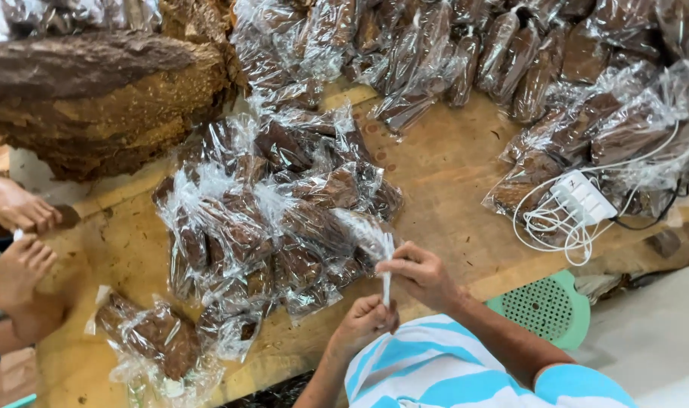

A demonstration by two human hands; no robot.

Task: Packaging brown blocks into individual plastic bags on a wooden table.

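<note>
My left hand (pixel 363 321) and my right hand (pixel 418 273) meet at the near edge of a wooden table (pixel 450 189). Both pinch a thin white strip (pixel 387 281) that stands upright between them. The strip runs up to a clear plastic packet (pixel 363 230) with brown material inside, and looks like its twisted neck. My right hand grips the upper part and my left hand closes round the lower end. The packet lies at the right edge of a heap of similar brown-filled packets (pixel 261 211).
More packets are piled along the back (pixel 435 45) and right (pixel 616 128). A big brown block (pixel 102 98) sits at back left. A white power strip (pixel 582 198) with cables lies right. A green perforated stool (pixel 545 306) stands below the table. Another person's hands (pixel 15 208) work at the left.
</note>
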